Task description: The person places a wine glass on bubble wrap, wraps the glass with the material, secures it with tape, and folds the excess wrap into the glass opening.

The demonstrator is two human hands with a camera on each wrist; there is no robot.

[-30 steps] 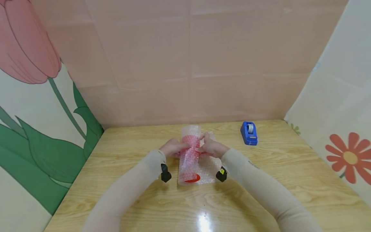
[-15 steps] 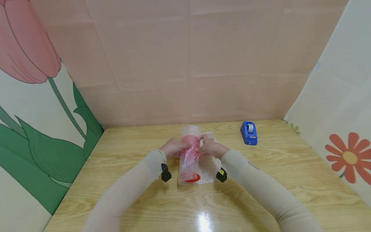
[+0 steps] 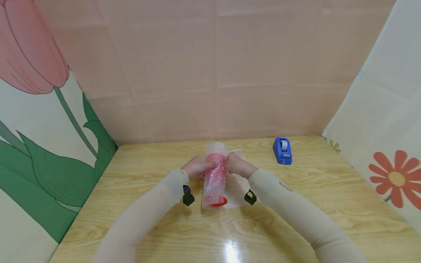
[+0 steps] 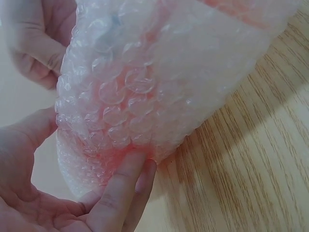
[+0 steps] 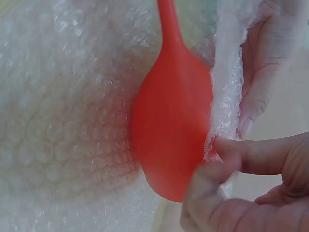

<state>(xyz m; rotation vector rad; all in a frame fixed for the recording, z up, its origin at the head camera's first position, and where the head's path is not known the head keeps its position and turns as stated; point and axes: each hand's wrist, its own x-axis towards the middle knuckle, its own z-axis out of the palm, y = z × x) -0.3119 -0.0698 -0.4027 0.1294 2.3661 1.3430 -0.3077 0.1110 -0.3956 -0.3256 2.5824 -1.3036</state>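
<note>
A roll of bubble wrap lies lengthwise on the table, tinted pink by what is inside. In the right wrist view a red spoon-shaped utensil shows against the wrap's inner side, its thin handle running upward; whether it is a spoon or a spatula I cannot tell. My left hand holds the roll from the left, thumb on top; the left wrist view shows its fingers curled against the wrap. My right hand pinches the wrap's edge between thumb and bent fingers.
A loose flap of bubble wrap spreads flat to the right of the roll. Farther right, toward the back of the wooden table, stands a blue tape dispenser with a tape roll. A pink sheet hangs behind the table.
My right hand's fingers have curled in more at the wrap's edge, and the hand has turned slightly. My left hand and the roll stay in place.
</note>
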